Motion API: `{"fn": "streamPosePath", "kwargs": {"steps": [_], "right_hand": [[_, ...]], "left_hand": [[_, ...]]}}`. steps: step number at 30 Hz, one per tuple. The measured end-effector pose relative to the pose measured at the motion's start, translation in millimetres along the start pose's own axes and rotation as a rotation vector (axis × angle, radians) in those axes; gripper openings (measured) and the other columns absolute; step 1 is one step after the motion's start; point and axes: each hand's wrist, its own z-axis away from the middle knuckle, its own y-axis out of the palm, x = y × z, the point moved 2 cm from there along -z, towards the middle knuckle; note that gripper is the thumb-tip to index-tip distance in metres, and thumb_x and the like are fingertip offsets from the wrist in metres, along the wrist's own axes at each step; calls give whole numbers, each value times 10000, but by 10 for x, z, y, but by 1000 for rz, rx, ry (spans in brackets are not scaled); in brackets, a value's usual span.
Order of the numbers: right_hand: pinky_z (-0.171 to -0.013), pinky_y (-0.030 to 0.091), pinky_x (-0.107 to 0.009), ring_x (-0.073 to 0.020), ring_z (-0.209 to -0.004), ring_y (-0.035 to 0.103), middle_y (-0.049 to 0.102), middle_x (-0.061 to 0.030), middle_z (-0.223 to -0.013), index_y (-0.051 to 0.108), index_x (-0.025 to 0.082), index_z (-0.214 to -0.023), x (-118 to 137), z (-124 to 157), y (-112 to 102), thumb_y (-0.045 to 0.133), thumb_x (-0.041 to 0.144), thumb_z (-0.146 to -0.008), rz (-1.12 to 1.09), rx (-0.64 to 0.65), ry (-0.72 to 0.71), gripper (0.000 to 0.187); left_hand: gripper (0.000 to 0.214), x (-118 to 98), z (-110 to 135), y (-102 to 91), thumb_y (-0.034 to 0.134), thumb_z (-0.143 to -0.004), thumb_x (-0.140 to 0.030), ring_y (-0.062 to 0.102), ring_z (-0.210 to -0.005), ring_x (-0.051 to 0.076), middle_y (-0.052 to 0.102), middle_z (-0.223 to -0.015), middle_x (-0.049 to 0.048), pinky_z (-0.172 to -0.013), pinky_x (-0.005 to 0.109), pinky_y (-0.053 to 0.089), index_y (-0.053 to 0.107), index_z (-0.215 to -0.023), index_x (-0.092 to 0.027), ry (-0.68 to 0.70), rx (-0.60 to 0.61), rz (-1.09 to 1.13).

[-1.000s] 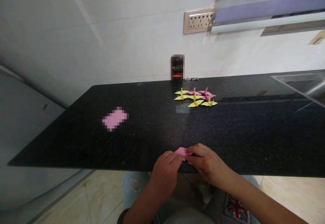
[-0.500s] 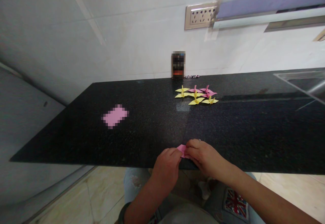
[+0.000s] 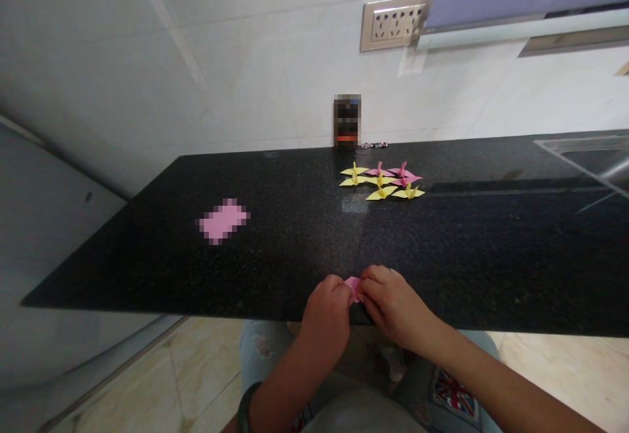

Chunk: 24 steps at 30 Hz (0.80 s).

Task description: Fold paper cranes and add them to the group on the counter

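Between my hands, at the near edge of the black countertop [image 3: 295, 256], is a small piece of folded pink paper [image 3: 353, 287]. My left hand [image 3: 328, 312] pinches its left side, and my right hand [image 3: 390, 302] grips its right side with bent fingers. Most of the paper is hidden by the fingers, so its folds are hard to make out. Farther back on the counter stand several folded paper cranes, yellow ones [image 3: 382, 193] in front and at the left, pink ones [image 3: 403, 172] at the back right.
A pink blurred patch [image 3: 223, 221] lies on the left of the counter. A dark pixelated object [image 3: 347, 123] stands against the wall, beside a small beaded strip [image 3: 375, 145]. The sink's rim [image 3: 570, 158] is at the far right. A socket panel [image 3: 393, 23] is on the wall.
Both hands stay on the pink paper and have drawn slightly closer around it, so a little less of it shows. The whole view has shifted slightly.
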Motion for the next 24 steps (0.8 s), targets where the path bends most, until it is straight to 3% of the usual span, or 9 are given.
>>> {"fn": "streamPosePath", "kwargs": {"steps": [11,17,24], "right_hand": [[-659,361,-293,-168,-741,454,506,-53,-750,573,154,-735,-8,30,46,456,168,-793,-60,-95,63,132],[-678,371,-315,-182,-784,470,540,-71,-793,591,171,-954,11,131,37,408,168,-835,-23,-100,-79,218],[-685,379,-332,-188,-776,476,545,-84,-790,608,152,-958,25,141,52,423,226,-841,82,-70,-111,231]], "left_hand": [[228,-26,-52,-15,324,-804,-110,469,-693,137,461,-808,54,-634,255,378,518,-690,-148,-36,35,25],[229,-23,-59,-18,317,-792,-82,474,-727,151,463,-820,61,-658,272,389,531,-743,-145,-26,59,-2],[208,-6,-76,-15,350,-777,-82,481,-726,151,483,-822,66,-660,276,399,535,-700,-135,-36,62,23]]}}
